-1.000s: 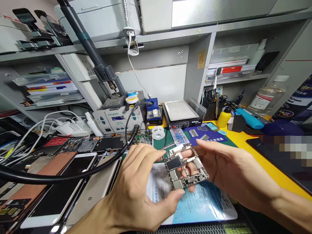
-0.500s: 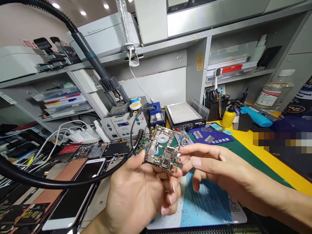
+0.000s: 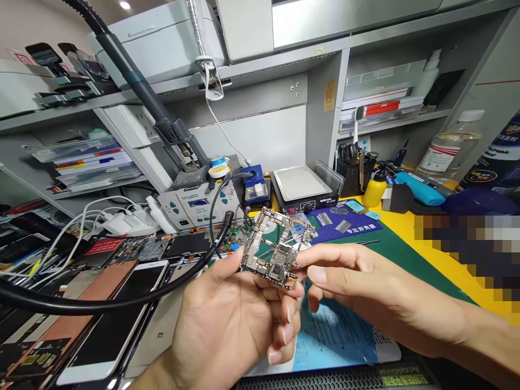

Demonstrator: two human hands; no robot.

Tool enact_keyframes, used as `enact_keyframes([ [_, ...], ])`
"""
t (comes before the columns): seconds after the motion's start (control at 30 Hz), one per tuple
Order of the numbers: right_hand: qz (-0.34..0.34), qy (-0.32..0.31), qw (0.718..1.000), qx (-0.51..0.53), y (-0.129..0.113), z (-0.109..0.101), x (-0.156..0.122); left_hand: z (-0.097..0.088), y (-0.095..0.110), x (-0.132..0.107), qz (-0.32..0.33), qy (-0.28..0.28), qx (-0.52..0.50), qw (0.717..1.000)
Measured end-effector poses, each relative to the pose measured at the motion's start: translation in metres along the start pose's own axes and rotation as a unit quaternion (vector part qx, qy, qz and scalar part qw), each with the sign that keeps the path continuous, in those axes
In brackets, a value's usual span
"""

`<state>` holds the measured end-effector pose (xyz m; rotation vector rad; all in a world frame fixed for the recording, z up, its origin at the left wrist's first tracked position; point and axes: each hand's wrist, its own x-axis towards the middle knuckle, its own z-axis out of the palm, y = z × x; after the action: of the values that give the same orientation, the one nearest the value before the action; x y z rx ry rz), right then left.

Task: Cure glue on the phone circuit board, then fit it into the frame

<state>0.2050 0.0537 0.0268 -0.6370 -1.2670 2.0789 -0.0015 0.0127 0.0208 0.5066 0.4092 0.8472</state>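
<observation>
One square-cornered circuit board (image 3: pixel 281 259), with cut-out windows, silver metal shields and small dark chips, is up in your hands above the middle of the yellow-topped table (image 3: pixel 400 227), toward its front edge. Your left hand (image 3: pixel 235 319) bears it, thumb at the left edge, fingers clamped beneath the lower edge. Your right hand (image 3: pixel 374 287) sits at the board's right edge, fingers loosely curled; whether they grip it cannot be told.

Progress, as judged: the board is already out of any casing and raised tilted, with one face in view. Outstanding: it is not set down, and no tool is seen working on it. The black hot-air handpiece (image 3: pixel 156 111) stands in its cradle toward the table's back left corner; the silver-topped heating plate (image 3: pixel 303 185) is by the back edge. The blue-and-white glossy sheet (image 3: pixel 333 341) lies near the front edge.
</observation>
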Motion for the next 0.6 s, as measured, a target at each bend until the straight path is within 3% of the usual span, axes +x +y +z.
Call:
enact_keyframes([
  [0.37,-0.004,-0.057,0.998,-0.015,0.0001,-0.0012,0.0004,0.0001,-0.0010,0.0007,-0.007,-0.003,-0.008,1.000],
  [0.6,0.003,-0.044,0.999,-0.018,-0.0011,0.0000,-0.0003,0.0020,-0.0036,0.0029,-0.011,0.004,0.002,1.000],
])
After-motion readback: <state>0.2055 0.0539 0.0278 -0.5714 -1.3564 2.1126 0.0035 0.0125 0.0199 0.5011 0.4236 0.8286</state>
